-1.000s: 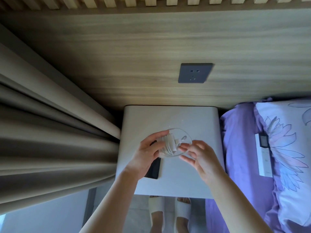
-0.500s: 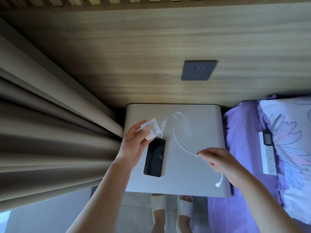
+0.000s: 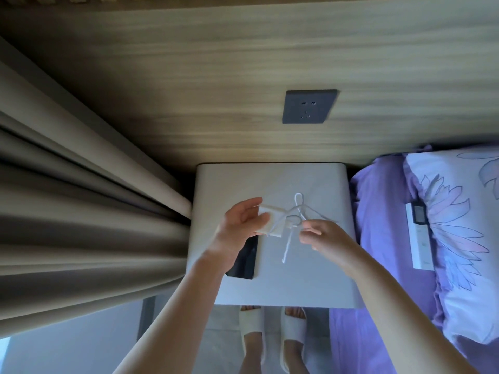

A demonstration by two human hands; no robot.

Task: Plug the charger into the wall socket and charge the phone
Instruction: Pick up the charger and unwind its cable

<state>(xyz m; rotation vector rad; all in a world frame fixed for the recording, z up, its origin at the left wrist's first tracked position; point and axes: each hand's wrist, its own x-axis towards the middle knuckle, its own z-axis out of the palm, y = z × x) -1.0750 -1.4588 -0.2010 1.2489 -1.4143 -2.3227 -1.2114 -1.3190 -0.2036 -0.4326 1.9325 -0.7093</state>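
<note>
You're untangling—left hand (image 3: 241,222) clamped on the charger (image 3: 271,222), right hand (image 3: 322,234) pinching its cable (image 3: 297,211)—next, reach the far wall socket (image 3: 309,106).

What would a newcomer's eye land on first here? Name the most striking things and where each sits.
First, the two hands over the pale bedside table: the left hand holds the white charger while the right hand pinches its looped white cable. Next, the dark wall socket on the wood panel above, with nothing plugged in. The black phone lies on the table, partly under the left wrist.
</note>
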